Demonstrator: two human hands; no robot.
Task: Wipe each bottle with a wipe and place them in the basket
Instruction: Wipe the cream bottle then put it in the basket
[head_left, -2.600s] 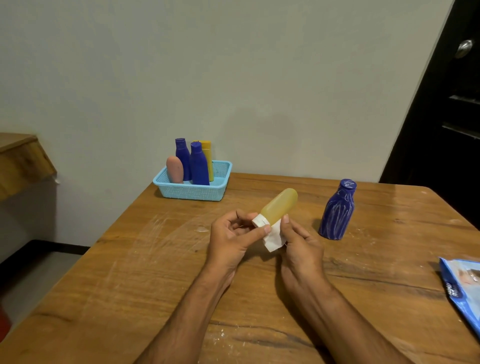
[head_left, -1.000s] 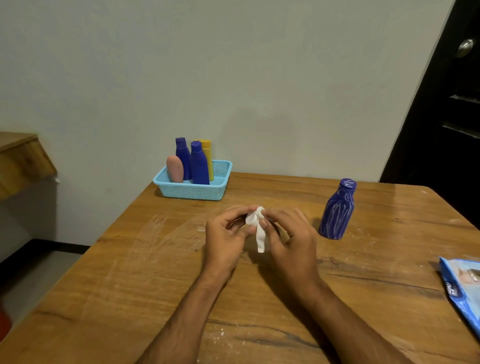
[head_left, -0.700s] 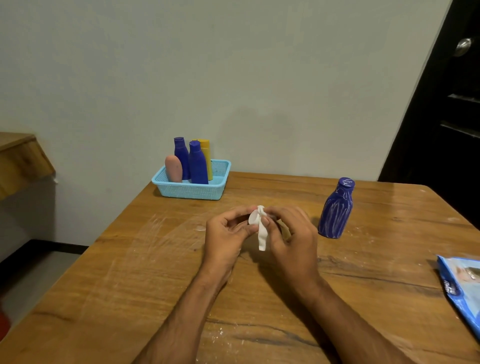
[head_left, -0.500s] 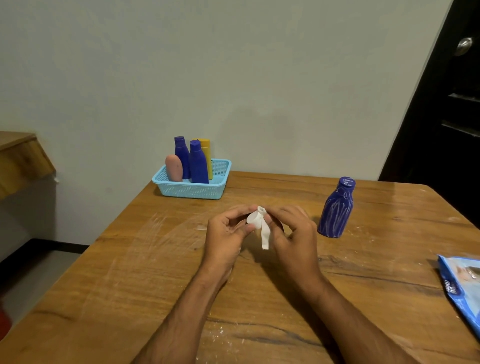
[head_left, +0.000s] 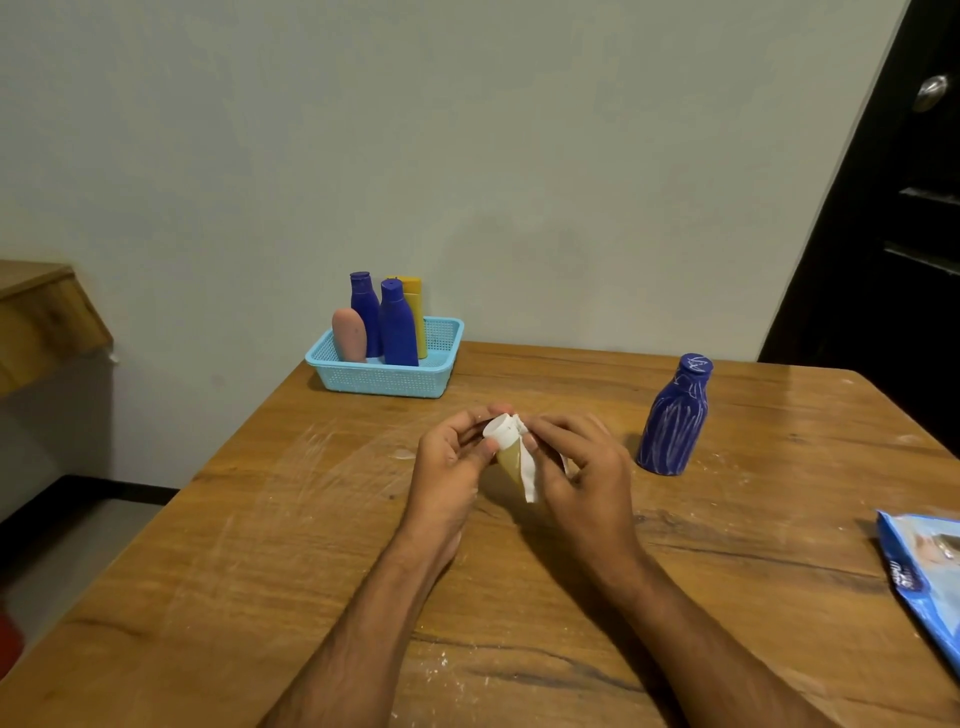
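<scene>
A: Big to small?
B: Wooden surface (head_left: 571, 597), blue basket (head_left: 387, 382) w/ four bottles at back, dark blue bottle (head_left: 674, 418) upright to your right.
A: Hands?
B: Your left hand (head_left: 449, 467) grips yellow bottle (head_left: 509, 460) (white cap up); right hand (head_left: 582, 467) pinches wipe (head_left: 529, 475) against it, mid-surface.

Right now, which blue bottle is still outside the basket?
The blue bottle with white streaks, standing alone on the table; the two plain blue bottles stand in the basket.
</scene>
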